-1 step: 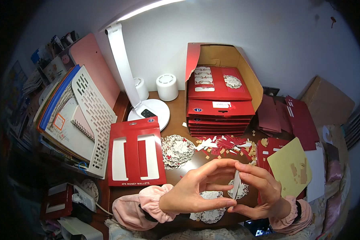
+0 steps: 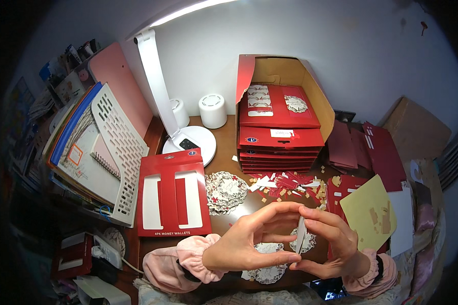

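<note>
My left hand point(image 2: 241, 244) and my right hand point(image 2: 336, 246) meet above the front of the desk. Between their fingertips and thumbs they pinch a thin white card-like stack point(image 2: 300, 238), upright and seen edge-on, so its face is hidden. Beneath the hands lie lacy white die-cut paper pieces point(image 2: 267, 274), partly covered by my fingers. A pile of similar cut-outs with red accents point(image 2: 226, 192) rests farther left. Beside it is a flat red cardboard package point(image 2: 174, 198) with two window openings showing white.
An open red carton point(image 2: 320, 96) at the back holds stacked red packages point(image 2: 280, 137). Small paper strips and tan squares point(image 2: 290, 185) are scattered before it. A yellow sheet point(image 2: 369, 211) lies right, near dark red envelopes point(image 2: 343, 147). A white desk lamp point(image 2: 196, 145) and file holder point(image 2: 119, 152) stand left.
</note>
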Motion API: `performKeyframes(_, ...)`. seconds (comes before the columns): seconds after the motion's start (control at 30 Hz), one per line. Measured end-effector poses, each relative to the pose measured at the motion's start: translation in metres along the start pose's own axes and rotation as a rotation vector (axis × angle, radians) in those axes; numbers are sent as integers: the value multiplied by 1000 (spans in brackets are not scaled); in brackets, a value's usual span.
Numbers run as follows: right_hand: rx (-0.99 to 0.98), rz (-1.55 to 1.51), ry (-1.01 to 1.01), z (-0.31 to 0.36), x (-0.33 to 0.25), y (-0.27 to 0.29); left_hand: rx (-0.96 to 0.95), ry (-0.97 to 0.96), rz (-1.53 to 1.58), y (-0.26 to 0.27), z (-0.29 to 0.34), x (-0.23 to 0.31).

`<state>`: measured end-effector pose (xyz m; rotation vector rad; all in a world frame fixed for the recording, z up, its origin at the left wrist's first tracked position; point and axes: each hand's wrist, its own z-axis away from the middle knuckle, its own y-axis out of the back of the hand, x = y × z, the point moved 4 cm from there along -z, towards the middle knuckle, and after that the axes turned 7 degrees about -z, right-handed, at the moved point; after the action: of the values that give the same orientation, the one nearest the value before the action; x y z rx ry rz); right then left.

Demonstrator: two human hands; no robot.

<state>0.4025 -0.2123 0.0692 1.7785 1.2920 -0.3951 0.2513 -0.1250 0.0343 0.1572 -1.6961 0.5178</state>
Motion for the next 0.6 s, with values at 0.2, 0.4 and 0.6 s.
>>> performKeyframes(0.2,18,6,14,1,0,0,-4,-8,8,0,0,-2)
performKeyframes(0.4,25,5,33,3,2,0,-24,7,16,0,0,1)
performKeyframes(0.6,22,-13,43,4,3,-1,-40,34,18,-1,1,2)
